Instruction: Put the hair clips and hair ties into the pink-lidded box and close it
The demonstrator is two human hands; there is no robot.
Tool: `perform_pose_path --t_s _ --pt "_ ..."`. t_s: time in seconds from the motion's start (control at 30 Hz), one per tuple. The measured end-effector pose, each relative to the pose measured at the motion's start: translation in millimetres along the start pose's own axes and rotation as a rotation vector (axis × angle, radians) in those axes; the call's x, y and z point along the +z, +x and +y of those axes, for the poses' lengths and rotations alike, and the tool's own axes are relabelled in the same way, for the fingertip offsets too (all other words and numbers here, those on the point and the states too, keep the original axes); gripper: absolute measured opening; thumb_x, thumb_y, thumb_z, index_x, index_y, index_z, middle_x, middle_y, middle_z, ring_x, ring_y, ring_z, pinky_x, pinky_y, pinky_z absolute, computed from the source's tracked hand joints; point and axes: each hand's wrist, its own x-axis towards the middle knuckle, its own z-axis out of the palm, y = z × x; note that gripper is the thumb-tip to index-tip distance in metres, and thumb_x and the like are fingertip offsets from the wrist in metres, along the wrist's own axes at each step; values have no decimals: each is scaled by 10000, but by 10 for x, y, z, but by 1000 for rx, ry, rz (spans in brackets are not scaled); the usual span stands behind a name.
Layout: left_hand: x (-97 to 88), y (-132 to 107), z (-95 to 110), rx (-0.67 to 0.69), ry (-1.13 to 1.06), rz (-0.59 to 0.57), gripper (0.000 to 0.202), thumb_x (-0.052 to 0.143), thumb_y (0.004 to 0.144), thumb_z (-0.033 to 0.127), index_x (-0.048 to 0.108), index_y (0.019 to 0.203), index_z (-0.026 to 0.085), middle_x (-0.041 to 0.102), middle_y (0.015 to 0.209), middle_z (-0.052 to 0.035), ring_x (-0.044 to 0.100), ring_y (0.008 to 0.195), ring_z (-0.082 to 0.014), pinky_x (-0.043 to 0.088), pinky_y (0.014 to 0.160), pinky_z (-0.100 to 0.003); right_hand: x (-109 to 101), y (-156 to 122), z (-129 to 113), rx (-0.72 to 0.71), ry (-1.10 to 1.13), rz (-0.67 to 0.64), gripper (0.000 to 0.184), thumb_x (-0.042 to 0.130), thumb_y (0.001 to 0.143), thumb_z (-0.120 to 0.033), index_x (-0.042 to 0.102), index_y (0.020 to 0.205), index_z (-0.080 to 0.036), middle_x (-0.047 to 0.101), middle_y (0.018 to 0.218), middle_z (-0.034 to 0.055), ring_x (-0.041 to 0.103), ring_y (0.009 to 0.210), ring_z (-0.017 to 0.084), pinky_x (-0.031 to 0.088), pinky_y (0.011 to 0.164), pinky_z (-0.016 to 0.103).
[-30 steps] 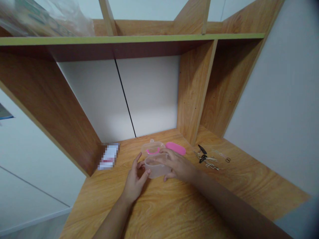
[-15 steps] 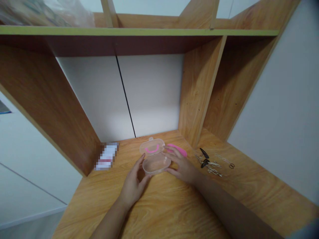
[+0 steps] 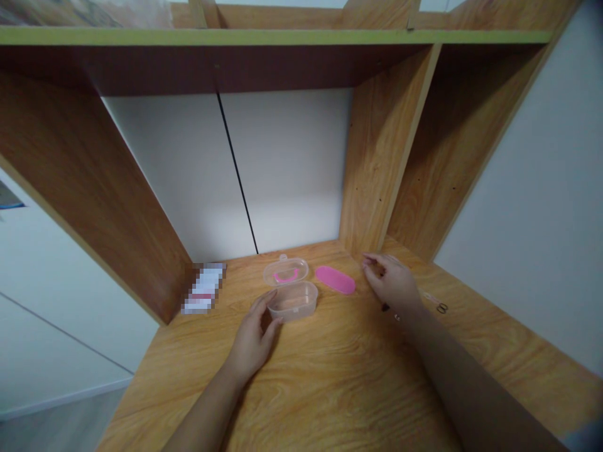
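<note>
Clear plastic box [image 3: 292, 290] lies open on the wooden desktop [image 3: 301, 383], toward the back and a little left of the middle. Its base [image 3: 292, 301] sits nearest the person, and its lid [image 3: 285, 271] lies flat just behind it, with a curved pink mark showing through. The left hand [image 3: 252, 339] is at the base's left end. Its fingers are loosely spread and curve around that end, and the thumb touches the near corner, but I cannot tell whether it is actually gripping the base.

The right hand [image 3: 392, 282] is well to the right of the box, close to the wooden upright [image 3: 372, 163]. Its fingers are drawn close together and point left and down toward the desktop. I cannot tell whether they pinch anything.

A pink oval [image 3: 335, 280] lies flat between the box and the right hand, just beside the base. Small scissors [image 3: 441, 307] lie beyond the right hand, and a few dark bits [image 3: 385, 307] show beneath the right wrist. A blurred white-and-red packet [image 3: 203, 289] lies left of the lid, near the left panel [image 3: 89, 201]. A white back panel [image 3: 287, 169] with a black seam stands behind everything, under a shelf [image 3: 235, 36] with a green edge.
</note>
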Motion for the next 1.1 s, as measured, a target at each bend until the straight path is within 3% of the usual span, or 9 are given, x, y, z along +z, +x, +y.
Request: perform_pose_path --t_s 0.13,0.23,0.33,0.5,0.63,0.8,0.93,1.1 --pt "-7 6 9 15 19 -11 508 632 897 283 533 1393 237 572 1427 -124 532 1331 -288 381 1156 -511 20 -22 -7 -77 -175 -335 295 638 860 -473 760 964 -226 754 1019 87 637 1012 287 476 921 408" --pt "-4 6 -4 24 61 -18 507 618 906 271 521 1402 238 570 1430 -125 533 1329 -285 389 1151 -507 99 -81 -108 -106 -218 -418 398 671 827 -529 744 1080 -231 742 1095 95 623 1050 300 457 910 419" --pt "-2 4 -10 24 67 -27 503 608 914 269 513 1407 237 565 1434 -125 533 1330 -280 391 1151 -505 172 -121 -154 -112 -233 -423 419 631 869 -482 704 1179 -210 719 1170 112 615 1085 307 445 914 435" --pt "-9 2 -6 6 33 -25 485 630 903 284 542 1378 238 590 1407 -122 553 1312 -286 395 1146 -507 201 -88 -66 -74 -216 -390 334 579 907 -370 698 1178 -213 719 1195 98 611 1120 297 437 942 438" --pt "-4 -8 -20 15 18 -14 486 641 896 302 550 1370 245 594 1404 -121 553 1312 -291 396 1146 -512 59 -5 19 -28 -149 -343 283 556 917 -363 731 1085 -217 745 1125 88 663 1041 265 480 898 381" --pt "2 -11 -33 -17 -18 -30 511 636 903 299 522 1397 240 571 1432 -126 543 1326 -289 385 1154 -509 -218 40 261 228 -201 -150 251 562 880 -362 752 992 -243 778 979 67 710 862 247 494 698 322" --pt "5 -7 -44 -10 -16 -41 509 625 913 284 506 1405 236 565 1435 -130 541 1329 -285 383 1155 -508 -263 -13 542 372 -233 -208 226 648 790 -423 754 823 -226 771 815 88 700 716 247 433 560 305" --pt "10 -12 -65 -11 16 -46 508 615 921 288 491 1411 239 558 1438 -129 539 1328 -279 384 1154 -507 -149 -74 710 410 -208 -283 193 686 751 -417 739 778 -234 753 745 85 677 651 225 395 528 287"
